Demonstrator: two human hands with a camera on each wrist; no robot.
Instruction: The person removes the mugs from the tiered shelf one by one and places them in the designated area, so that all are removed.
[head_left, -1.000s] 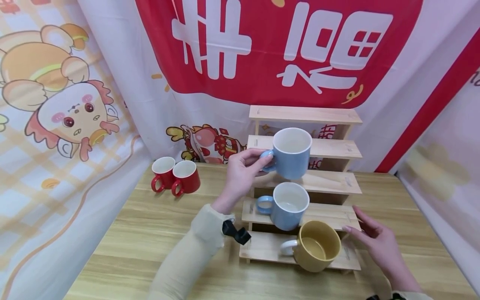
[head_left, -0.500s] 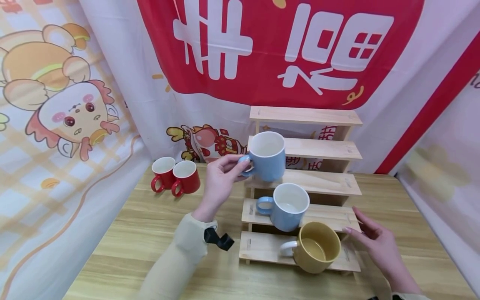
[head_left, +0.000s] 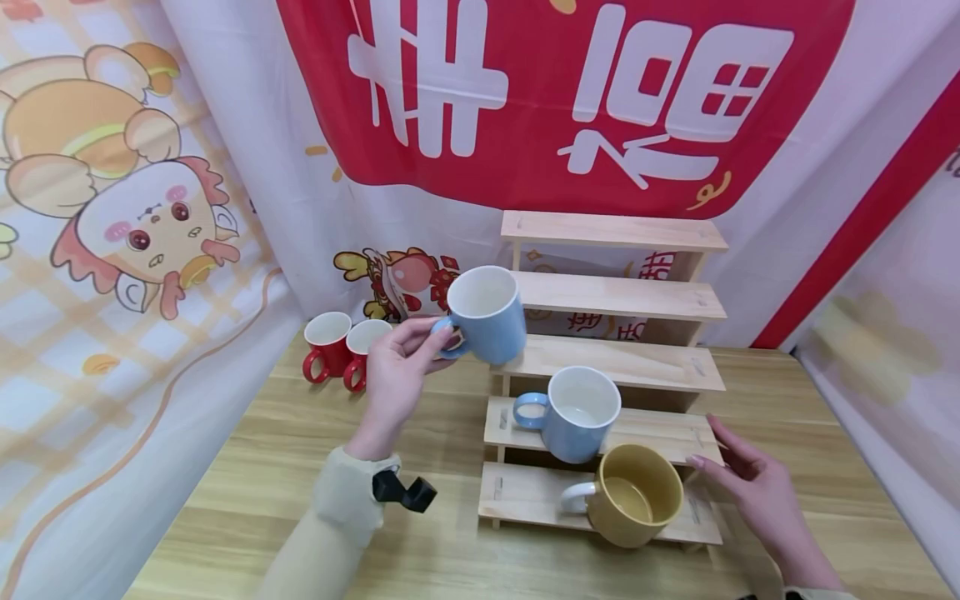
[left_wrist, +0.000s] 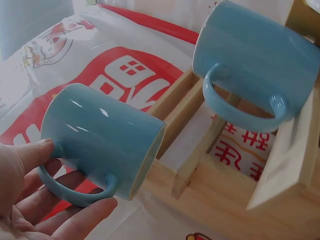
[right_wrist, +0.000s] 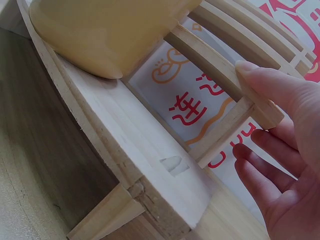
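Free room: we list the three upper steps (head_left: 615, 296) of the wooden shelf (head_left: 637, 362); a strip of table (head_left: 438, 546) between left sleeve (head_left: 341, 504) and shelf; the lowest step's left end (head_left: 517, 492). Obstacles: we count the held blue mug (head_left: 491, 321) near the shelf's left side; one standing blue mug (head_left: 577, 421), second-lowest step (head_left: 660, 427); one yellow mug (head_left: 633, 500), lowest step; the right hand (head_left: 757, 492), shelf's right edge; two red mugs (head_left: 335, 357), beyond the left hand (head_left: 396, 371).

Red mugs (head_left: 327, 342) and shelf (head_left: 622, 295) on table (head_left: 262, 475)
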